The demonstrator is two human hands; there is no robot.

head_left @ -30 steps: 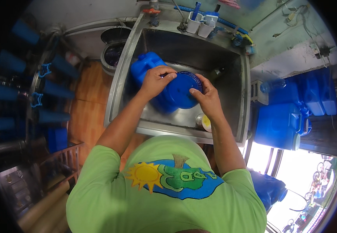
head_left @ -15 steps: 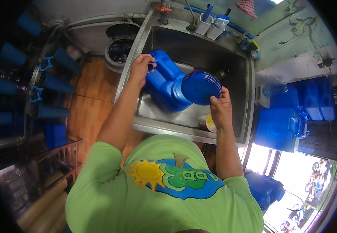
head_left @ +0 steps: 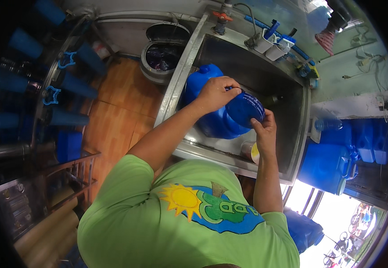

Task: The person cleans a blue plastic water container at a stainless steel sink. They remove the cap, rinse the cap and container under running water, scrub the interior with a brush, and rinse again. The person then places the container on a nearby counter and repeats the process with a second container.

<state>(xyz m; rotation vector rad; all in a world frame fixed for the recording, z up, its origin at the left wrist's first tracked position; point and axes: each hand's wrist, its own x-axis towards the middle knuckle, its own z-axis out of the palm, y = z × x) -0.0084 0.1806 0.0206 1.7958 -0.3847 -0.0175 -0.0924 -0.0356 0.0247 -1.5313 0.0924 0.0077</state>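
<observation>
A blue plastic water jug (head_left: 197, 85) lies in the metal sink (head_left: 299, 129), its wide neck turned toward the near right. Over the neck I hold a round blue lid (head_left: 244, 112), tilted, with a printed band of clear wrap along its rim. My left hand (head_left: 218, 93) pinches the lid's upper left edge, where the wrap is. My right hand (head_left: 265, 128) grips the right edge between thumb and fingers. A small blue cap (head_left: 208, 68) shows at the jug's far end. My left hand and forearm hide part of the jug.
Near the sink's front wall lies a small container with a yellow end (head_left: 254, 152). A tap with an orange handle (head_left: 223, 16) and white holders with brushes (head_left: 274, 50) line the back. Left stands an open bin (head_left: 160, 71); more blue jugs (head_left: 321, 163) stand right.
My left hand has moved right, from beside the jug's far end to the lid's edge. The right hand keeps its hold on the lid. The whole view has shifted.
</observation>
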